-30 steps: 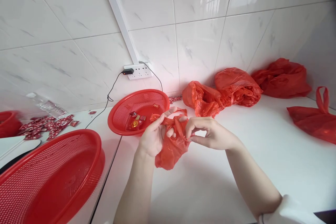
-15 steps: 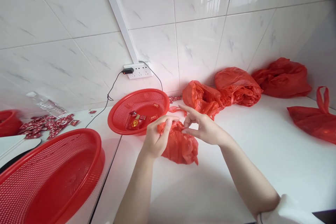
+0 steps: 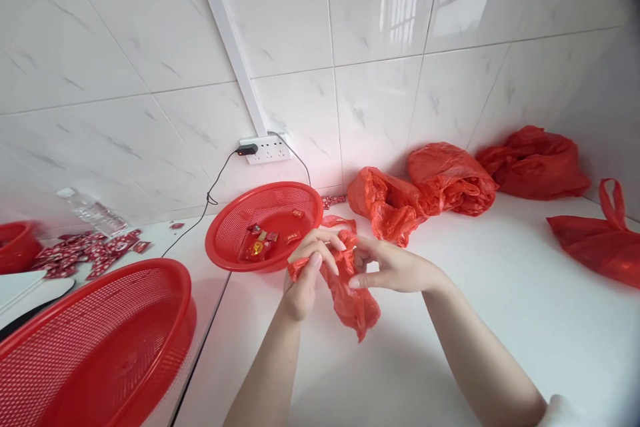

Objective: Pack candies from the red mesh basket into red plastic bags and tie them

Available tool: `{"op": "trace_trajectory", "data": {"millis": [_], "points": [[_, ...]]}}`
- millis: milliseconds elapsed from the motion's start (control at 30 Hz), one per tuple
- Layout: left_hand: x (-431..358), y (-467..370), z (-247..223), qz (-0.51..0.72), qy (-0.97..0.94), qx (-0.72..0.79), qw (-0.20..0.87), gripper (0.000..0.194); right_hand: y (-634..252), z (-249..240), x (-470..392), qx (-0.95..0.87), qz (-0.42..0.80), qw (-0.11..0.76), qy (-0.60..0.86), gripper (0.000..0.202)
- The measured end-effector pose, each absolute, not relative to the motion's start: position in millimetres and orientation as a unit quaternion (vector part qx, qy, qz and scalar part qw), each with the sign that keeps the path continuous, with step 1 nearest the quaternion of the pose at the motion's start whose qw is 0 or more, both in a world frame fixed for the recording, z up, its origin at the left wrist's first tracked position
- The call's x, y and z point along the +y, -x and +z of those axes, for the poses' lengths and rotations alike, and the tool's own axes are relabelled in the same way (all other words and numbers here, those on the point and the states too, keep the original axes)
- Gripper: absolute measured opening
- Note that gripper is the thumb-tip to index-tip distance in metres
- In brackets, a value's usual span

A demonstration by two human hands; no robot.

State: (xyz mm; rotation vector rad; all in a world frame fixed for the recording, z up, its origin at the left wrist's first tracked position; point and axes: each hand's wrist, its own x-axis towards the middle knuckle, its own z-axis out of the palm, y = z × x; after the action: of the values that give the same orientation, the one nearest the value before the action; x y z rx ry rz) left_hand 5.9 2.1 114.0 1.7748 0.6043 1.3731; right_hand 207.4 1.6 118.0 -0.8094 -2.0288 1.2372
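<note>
A crumpled red plastic bag (image 3: pixel 356 307) is held up above the white table, its lower end hanging down between my forearms. My left hand (image 3: pixel 306 280) is closed around the gathered part of the bag, and a bit of red film pokes out at its left side. On the other side, my right hand (image 3: pixel 393 265) has its fingers curled against the bag's upper part, with the thumb alongside. Its fingertips are partly hidden behind the film. Just behind my left hand stands a round red plastic basket (image 3: pixel 220 247) with several small wrapped sweets (image 3: pixel 257 248) in it.
A large red basket (image 3: pixel 183 293) stands at the left. Behind it lie many red packets (image 3: pixel 70 253) and a clear plastic bottle (image 3: pixel 93 210). Red plastic bags (image 3: pixel 450 180) line the wall, and another with a handle (image 3: pixel 600 240) lies right. A cable runs from the power socket (image 3: pixel 270 149).
The bag has gone from a wide bundle to a narrower, gathered shape hanging lower. My right hand's extended index finger has curled in against the bag. The view has tilted slightly upward.
</note>
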Motion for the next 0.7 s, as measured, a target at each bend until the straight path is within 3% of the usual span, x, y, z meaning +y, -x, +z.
{"op": "trace_trajectory", "data": {"millis": [167,367,433,567,700], "points": [[2.6,-6.3,117.1,0.516,-0.697,0.218,0.448,0.039,-204.8,116.2,7.6,-0.681,0.536,0.419,0.272,0.025],[5.7,-9.7,116.0,0.519,-0.643,0.211,0.523,0.034,-205.3,122.5,4.9,-0.612,0.579,0.483,0.238,0.041],[6.6,-12.3,115.6,0.52,-0.63,0.223,0.532,0.033,-206.1,123.2,4.7,-0.593,0.592,0.497,0.226,0.037],[6.7,-12.3,118.3,0.513,-0.64,0.264,0.507,0.036,-208.9,121.6,7.1,-0.582,0.589,0.507,0.239,0.02],[5.4,3.4,127.1,0.478,-0.718,0.257,0.435,0.045,-219.7,124.5,8.8,-0.54,0.626,0.516,0.224,0.026]]}}
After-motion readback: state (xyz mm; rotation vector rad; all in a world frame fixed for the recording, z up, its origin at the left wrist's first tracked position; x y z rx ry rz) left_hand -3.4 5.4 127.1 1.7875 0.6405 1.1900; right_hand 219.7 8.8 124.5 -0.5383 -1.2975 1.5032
